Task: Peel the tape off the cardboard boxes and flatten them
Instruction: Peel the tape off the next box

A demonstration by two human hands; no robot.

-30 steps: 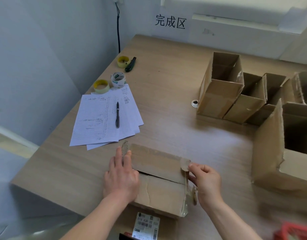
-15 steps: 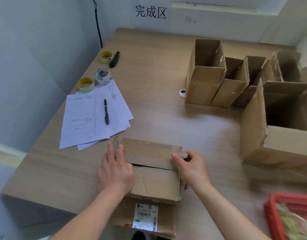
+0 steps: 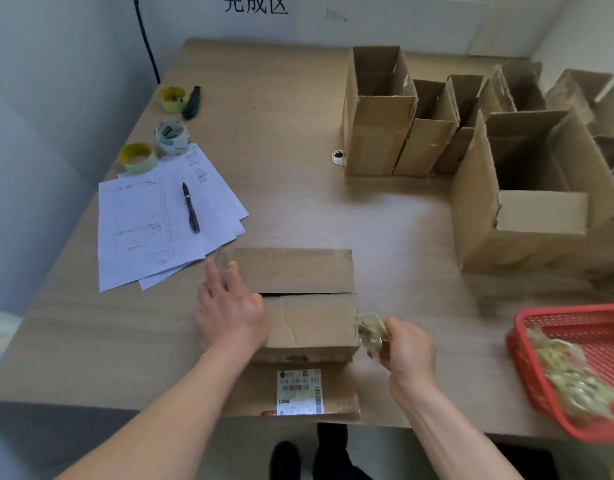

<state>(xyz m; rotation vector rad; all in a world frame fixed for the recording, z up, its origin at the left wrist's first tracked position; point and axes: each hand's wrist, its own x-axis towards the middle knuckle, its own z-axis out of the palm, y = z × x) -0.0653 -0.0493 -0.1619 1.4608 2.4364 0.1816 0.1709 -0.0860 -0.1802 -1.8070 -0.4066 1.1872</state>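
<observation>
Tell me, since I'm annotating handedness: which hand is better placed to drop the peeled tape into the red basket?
Right. The right hand already pinches the crumpled tape beside the box, and the red basket sits on that side. The left hand rests flat on the box, steadying it.

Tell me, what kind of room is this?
Probably a packing or recycling work desk: open cardboard boxes stand in a row, tape rolls sit by papers, and a red basket holds peeled tape.
</observation>
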